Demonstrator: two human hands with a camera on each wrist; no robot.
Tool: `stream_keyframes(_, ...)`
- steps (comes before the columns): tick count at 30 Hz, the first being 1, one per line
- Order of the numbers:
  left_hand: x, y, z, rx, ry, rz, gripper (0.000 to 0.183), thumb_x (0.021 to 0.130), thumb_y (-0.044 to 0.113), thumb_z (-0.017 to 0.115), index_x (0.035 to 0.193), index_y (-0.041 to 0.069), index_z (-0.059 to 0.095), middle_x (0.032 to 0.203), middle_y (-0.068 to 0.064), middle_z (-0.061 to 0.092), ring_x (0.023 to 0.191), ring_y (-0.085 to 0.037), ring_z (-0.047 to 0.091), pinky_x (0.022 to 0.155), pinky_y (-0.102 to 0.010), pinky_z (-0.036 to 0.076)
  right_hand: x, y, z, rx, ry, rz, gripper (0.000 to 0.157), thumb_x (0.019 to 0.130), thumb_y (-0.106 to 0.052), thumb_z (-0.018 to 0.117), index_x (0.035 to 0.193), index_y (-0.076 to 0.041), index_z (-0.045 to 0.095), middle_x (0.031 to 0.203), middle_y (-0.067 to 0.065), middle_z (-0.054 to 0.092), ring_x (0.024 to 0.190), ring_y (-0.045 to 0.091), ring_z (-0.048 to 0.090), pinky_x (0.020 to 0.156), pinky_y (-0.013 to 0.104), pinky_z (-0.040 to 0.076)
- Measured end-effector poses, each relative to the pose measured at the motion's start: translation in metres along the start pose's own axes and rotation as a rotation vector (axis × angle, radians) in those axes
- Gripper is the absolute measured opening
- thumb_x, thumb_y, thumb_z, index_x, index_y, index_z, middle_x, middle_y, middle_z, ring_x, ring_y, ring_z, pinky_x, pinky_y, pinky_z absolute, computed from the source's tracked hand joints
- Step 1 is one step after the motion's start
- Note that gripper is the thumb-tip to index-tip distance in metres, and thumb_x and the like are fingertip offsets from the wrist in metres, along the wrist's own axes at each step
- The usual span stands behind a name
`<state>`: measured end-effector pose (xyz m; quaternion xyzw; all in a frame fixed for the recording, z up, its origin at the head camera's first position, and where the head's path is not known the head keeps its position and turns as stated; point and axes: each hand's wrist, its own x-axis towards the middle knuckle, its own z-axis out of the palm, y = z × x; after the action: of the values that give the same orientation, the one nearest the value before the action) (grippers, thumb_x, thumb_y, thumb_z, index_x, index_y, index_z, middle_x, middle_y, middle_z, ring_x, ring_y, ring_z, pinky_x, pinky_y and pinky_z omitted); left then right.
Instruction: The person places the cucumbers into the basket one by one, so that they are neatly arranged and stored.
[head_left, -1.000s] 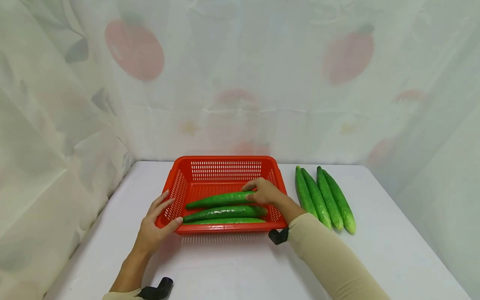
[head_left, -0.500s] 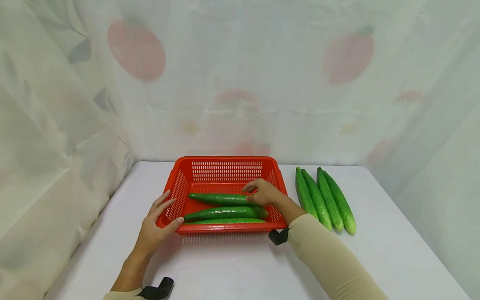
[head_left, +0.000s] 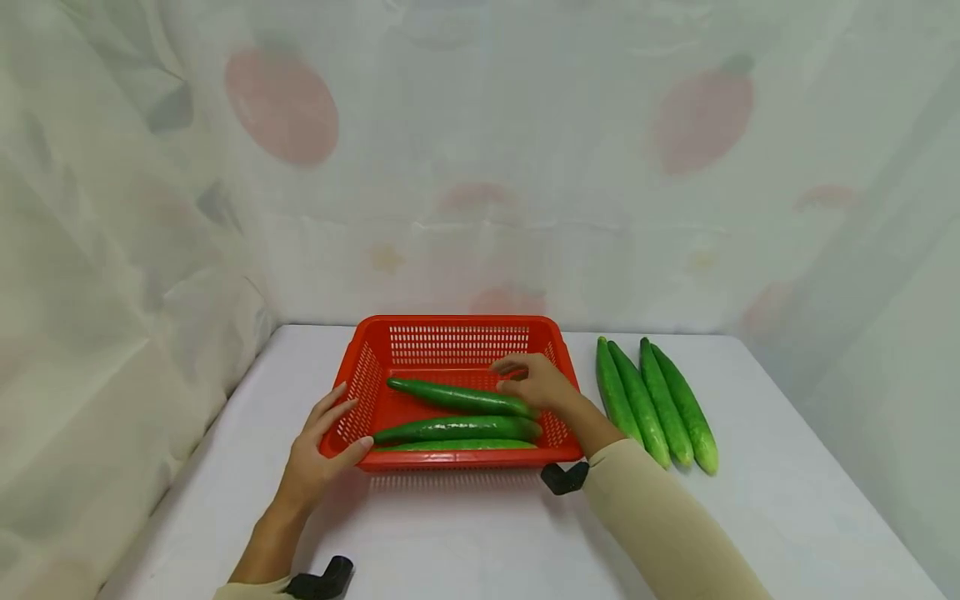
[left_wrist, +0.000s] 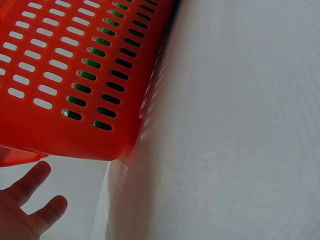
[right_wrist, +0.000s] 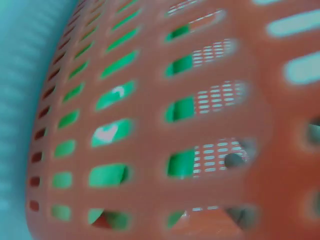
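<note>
A red plastic basket (head_left: 459, 319) with slotted walls stands on the white table, three green cucumbers lying lengthwise in it. The rearmost cucumber (head_left: 450, 395) slants, its left end farther back. In front of it lie a glossy cucumber (head_left: 457, 428) and a paler cucumber (head_left: 457, 445) along the front wall. My right hand (head_left: 542, 382) is over the basket's right side, fingers loosely bent above the rearmost cucumber's right part and holding nothing. At the front left corner my left hand (head_left: 318, 454) is spread, thumb at the rim and fingers along the left side.
Several cucumbers (head_left: 660, 408) lie side by side on the table (head_left: 780, 492) to the right of the basket. A pale printed curtain (head_left: 480, 167) hangs behind the table and along both sides.
The rearmost cucumber has turned, its left end going back and its right end coming forward. My right hand has let go of it and lifted slightly. My left hand stays at the basket's corner.
</note>
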<state>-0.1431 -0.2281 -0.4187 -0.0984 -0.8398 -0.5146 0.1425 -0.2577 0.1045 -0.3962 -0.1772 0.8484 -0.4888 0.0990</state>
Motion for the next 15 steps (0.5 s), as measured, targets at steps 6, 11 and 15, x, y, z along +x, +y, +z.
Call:
stream_keyframes(6, 0.002, -0.022, 0.003, 0.001, 0.002, 0.001, 0.059, 0.081, 0.013, 0.077, 0.135, 0.006, 0.055, 0.152, 0.001, 0.032, 0.138, -0.022, 0.027, 0.097, -0.014, 0.026, -0.014, -0.003, -0.006, 0.120, 0.074, -0.089, 0.030, 0.090, -0.009, 0.067, 0.120, -0.007, 0.066, 0.114, 0.007, 0.066, 0.105, 0.027, 0.061, 0.086, 0.041, 0.050)
stream_keyframes(11, 0.000, -0.007, 0.002, -0.001, 0.000, 0.001, 0.057, 0.082, 0.011, 0.075, 0.133, 0.001, 0.054, 0.151, -0.005, 0.033, 0.137, -0.027, 0.028, 0.096, -0.013, 0.027, -0.028, -0.004, -0.011, 0.153, 0.139, -0.122, 0.030, 0.091, -0.015, 0.068, 0.120, -0.010, 0.066, 0.114, 0.003, 0.066, 0.106, 0.023, 0.060, 0.090, 0.043, 0.047)
stream_keyframes(15, -0.003, 0.012, 0.001, -0.007, 0.011, 0.028, 0.053, 0.082, 0.008, 0.073, 0.130, -0.004, 0.055, 0.149, -0.014, 0.035, 0.136, -0.034, 0.029, 0.096, -0.014, 0.027, -0.041, -0.007, -0.017, 0.192, 0.177, -0.140, 0.032, 0.091, -0.019, 0.067, 0.123, -0.014, 0.064, 0.116, 0.002, 0.064, 0.109, 0.023, 0.058, 0.091, 0.044, 0.046)
